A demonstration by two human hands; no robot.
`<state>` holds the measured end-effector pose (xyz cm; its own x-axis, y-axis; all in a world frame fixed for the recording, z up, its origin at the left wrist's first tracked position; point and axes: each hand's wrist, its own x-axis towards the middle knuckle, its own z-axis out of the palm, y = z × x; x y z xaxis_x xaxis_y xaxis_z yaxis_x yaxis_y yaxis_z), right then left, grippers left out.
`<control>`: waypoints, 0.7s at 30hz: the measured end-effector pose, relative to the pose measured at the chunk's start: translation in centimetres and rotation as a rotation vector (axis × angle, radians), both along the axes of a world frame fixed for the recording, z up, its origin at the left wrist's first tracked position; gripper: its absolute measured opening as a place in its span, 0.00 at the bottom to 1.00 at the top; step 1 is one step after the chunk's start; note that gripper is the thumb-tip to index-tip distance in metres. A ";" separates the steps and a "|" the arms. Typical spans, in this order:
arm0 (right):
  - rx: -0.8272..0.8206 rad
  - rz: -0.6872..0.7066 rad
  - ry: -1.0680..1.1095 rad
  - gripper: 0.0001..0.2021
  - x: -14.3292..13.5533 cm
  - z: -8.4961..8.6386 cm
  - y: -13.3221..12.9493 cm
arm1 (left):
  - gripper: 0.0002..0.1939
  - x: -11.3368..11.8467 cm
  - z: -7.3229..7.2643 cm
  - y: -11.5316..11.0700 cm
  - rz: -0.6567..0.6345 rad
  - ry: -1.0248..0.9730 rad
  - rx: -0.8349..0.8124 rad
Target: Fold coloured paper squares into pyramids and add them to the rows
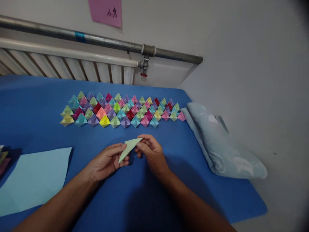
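Note:
A pale green sheet of paper folded into a triangle (129, 147) is held up between my two hands over the blue table. My left hand (108, 161) pinches its left side, thumb on top and fingers beneath. At the upper right corner, my right hand (152, 153) grips the paper between thumb and forefinger. Just beyond the hands stand rows of small folded paper boats (125, 121) in many colours, such as yellow, purple, pink, green and red.
A large light blue sheet (38, 177) lies at the left, beside a stack of coloured papers (3, 159) at the edge. On the right rests a folded pale blue cloth (217, 145). A white radiator (79, 67), a metal pipe (108, 39) and a red-handled valve (144, 74) line the back wall.

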<state>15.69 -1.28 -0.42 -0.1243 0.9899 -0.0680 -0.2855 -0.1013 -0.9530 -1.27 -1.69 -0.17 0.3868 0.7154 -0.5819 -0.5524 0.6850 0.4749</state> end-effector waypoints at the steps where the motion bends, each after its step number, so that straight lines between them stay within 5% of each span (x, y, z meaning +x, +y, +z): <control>1: 0.000 0.003 0.002 0.11 0.0 0.0 0.0 | 0.06 0.0 -0.1 0.0 0.000 -0.004 -0.004; 21: -0.022 -0.012 0.035 0.11 -0.2 0.5 -0.2 | 0.05 0.2 -0.5 -0.3 -0.015 -0.050 0.015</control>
